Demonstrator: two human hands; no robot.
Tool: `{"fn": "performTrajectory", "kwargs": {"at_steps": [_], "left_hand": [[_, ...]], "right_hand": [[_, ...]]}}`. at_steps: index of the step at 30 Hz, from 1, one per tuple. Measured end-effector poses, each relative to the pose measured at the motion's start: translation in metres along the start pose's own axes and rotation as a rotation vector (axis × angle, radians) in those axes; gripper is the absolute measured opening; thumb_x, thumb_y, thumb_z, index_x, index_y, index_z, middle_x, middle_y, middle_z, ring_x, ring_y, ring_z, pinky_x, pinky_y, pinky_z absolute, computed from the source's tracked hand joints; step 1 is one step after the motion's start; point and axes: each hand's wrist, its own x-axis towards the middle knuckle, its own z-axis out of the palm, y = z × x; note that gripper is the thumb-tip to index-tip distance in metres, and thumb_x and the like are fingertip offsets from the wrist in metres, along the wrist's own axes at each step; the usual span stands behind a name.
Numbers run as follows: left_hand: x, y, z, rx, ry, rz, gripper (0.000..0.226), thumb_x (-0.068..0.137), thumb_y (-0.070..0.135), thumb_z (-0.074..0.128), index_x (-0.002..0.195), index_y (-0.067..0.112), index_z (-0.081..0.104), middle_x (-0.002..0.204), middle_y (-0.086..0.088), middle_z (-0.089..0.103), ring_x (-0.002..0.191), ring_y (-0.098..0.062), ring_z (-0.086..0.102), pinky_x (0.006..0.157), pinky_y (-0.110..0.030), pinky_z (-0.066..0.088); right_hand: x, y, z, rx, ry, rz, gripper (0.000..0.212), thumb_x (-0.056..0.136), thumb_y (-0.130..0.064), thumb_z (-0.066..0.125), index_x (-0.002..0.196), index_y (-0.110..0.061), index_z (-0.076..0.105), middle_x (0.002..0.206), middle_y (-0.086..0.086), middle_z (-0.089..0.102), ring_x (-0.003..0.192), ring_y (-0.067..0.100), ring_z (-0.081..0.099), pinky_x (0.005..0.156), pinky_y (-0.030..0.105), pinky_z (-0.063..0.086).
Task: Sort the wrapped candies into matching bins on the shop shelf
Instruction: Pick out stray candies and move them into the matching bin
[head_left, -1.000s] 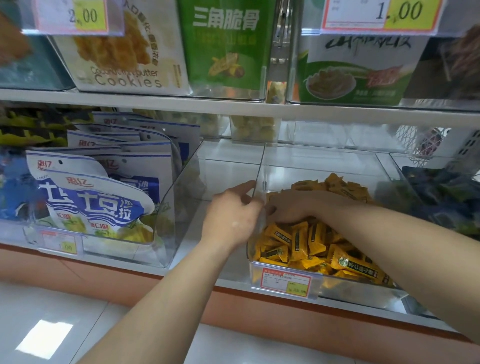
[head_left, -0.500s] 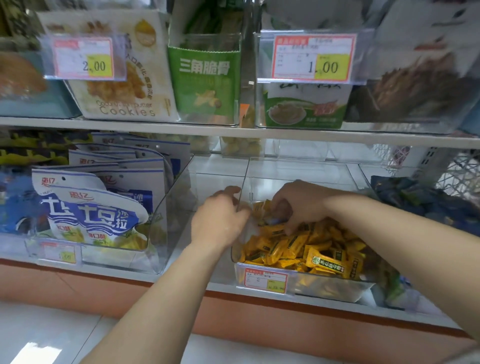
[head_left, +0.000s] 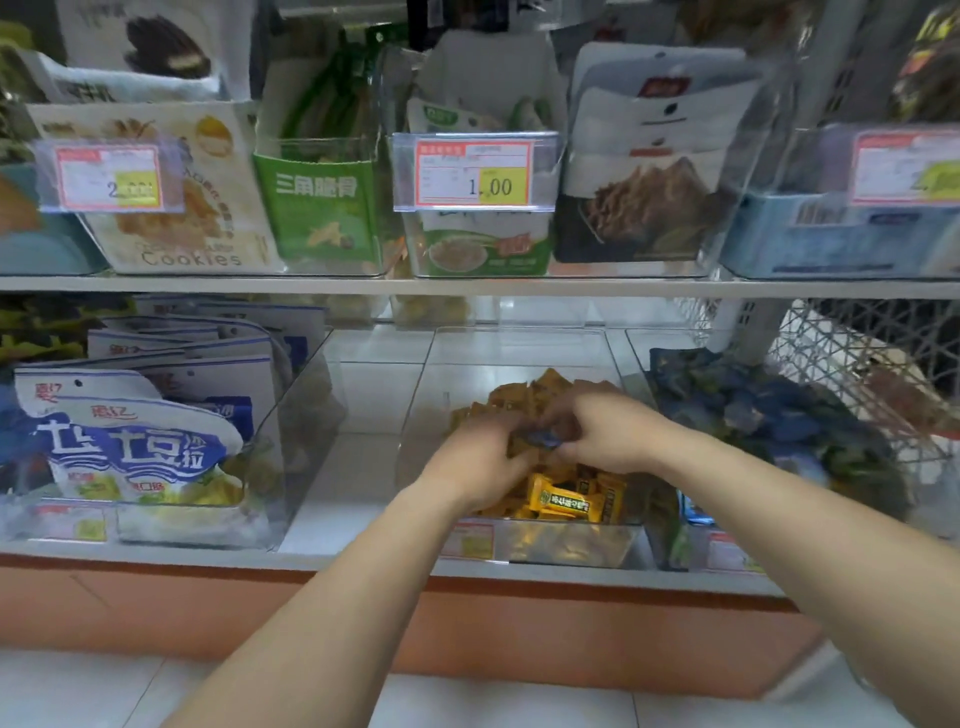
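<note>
Two hands are now inside the yellow candy bin (head_left: 545, 545). A moment ago the left hand (head_left: 478, 457) was out by the left wall of that bin, and only the right hand (head_left: 605, 431) was digging in it. Now they meet over the pile. A blue candy (head_left: 543, 439) shows between them that could not be seen before. Each hand looks to pinch one end of it with bent fingers, but the picture is blurry there, so I am not fully sure. The blue candy sits just above the yellow candies (head_left: 566, 501), near the middle of the yellow candy bin. I think this means a wrong candy has been found and picked out, and next it must go to its own home. The yellow candy bin is clear and holds a heap of yellow candies, piled higher at the back. Just right of it, the blue bin (head_left: 638, 356) holds lots of dark blue candies (head_left: 753, 415), which look like the match. Far to the left of it stand blue and white bags (head_left: 130, 441). Above it, the upper shelf (head_left: 467, 285) carries bins of cookie and snack packs.
</note>
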Motion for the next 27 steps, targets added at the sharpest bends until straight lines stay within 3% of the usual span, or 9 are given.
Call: {"fn": "performTrajectory", "kwargs": {"at_steps": [3,6,8,13,18,21,23,25,27], "left_hand": [[0.002,0.0,0.005,-0.114,0.081,-0.034,0.033,0.083,0.04,0.072,0.113,0.029,0.068,0.101,0.01,0.067,0.096,-0.013,0.063,0.071,-0.022,0.047],[0.007,0.008,0.004,-0.261,0.176,-0.039,0.036,0.079,0.036,0.074,0.114,0.032,0.066,0.094,0.022,0.066,0.091,-0.004,0.064,0.071,-0.014,0.047],[0.009,0.013,0.002,-0.218,0.205,-0.008,0.038,0.08,0.041,0.069,0.117,0.036,0.063,0.099,0.025,0.066,0.094,-0.002,0.063,0.075,-0.012,0.046],[0.015,0.026,0.014,0.123,0.081,0.043,0.046,0.088,0.052,0.057,0.13,0.034,0.056,0.126,0.007,0.062,0.112,-0.017,0.059,0.09,-0.034,0.052],[0.034,0.042,0.03,0.193,0.097,0.095,0.051,0.089,0.056,0.052,0.136,0.039,0.048,0.135,0.005,0.055,0.118,-0.022,0.054,0.091,-0.035,0.05],[0.049,0.044,0.038,0.218,0.109,0.129,0.054,0.089,0.052,0.053,0.139,0.031,0.05,0.141,0.003,0.053,0.125,-0.025,0.048,0.1,-0.037,0.044],[0.061,0.042,0.042,0.254,0.079,0.136,0.056,0.086,0.056,0.05,0.136,0.029,0.054,0.137,0.002,0.057,0.122,-0.025,0.052,0.099,-0.039,0.045],[0.073,0.038,0.046,0.276,0.034,0.125,0.06,0.082,0.06,0.046,0.132,0.03,0.056,0.133,0.002,0.059,0.118,-0.024,0.055,0.097,-0.039,0.045],[0.086,0.031,0.051,0.283,-0.048,0.097,0.061,0.082,0.065,0.045,0.134,0.035,0.054,0.14,0.005,0.054,0.125,-0.021,0.051,0.101,-0.039,0.041]], "right_hand": [[-0.011,0.0,-0.003,0.068,0.056,-0.027,0.023,0.093,-0.042,0.065,0.113,-0.035,0.072,0.112,-0.008,0.068,0.102,0.015,0.06,0.084,0.032,0.049],[-0.024,0.007,-0.015,0.166,0.261,0.006,0.02,0.096,-0.034,0.06,0.109,-0.032,0.076,0.109,-0.01,0.074,0.099,0.013,0.065,0.081,0.029,0.05],[-0.038,0.024,-0.025,0.186,0.446,0.051,0.02,0.097,-0.032,0.059,0.107,-0.031,0.076,0.105,-0.012,0.076,0.096,0.011,0.068,0.078,0.026,0.049],[-0.077,0.089,-0.029,0.124,0.709,0.231,0.022,0.096,-0.024,0.064,0.114,-0.026,0.075,0.116,0.001,0.072,0.107,0.024,0.066,0.085,0.027,0.046],[-0.077,0.111,-0.026,-0.141,0.424,0.499,0.043,0.097,-0.054,0.045,0.118,-0.026,0.07,0.135,0.004,0.061,0.121,0.031,0.056,0.098,0.036,0.044],[-0.067,0.088,-0.025,-0.048,0.477,0.363,0.05,0.088,-0.059,0.04,0.109,-0.023,0.068,0.119,0.004,0.066,0.112,0.033,0.058,0.091,0.039,0.047],[-0.057,0.069,-0.016,0.062,0.375,0.295,0.063,0.081,-0.064,0.043,0.124,-0.022,0.061,0.127,0.005,0.062,0.118,0.029,0.055,0.094,0.038,0.047],[-0.049,0.058,-0.003,0.063,0.257,0.306,0.079,0.082,-0.065,0.052,0.147,-0.021,0.041,0.148,0.005,0.044,0.135,0.026,0.042,0.106,0.039,0.042],[-0.042,0.058,0.008,0.0,0.216,0.302,0.089,0.082,-0.062,0.054,0.154,-0.02,0.024,0.157,0.004,0.029,0.142,0.026,0.032,0.112,0.041,0.036]]}}
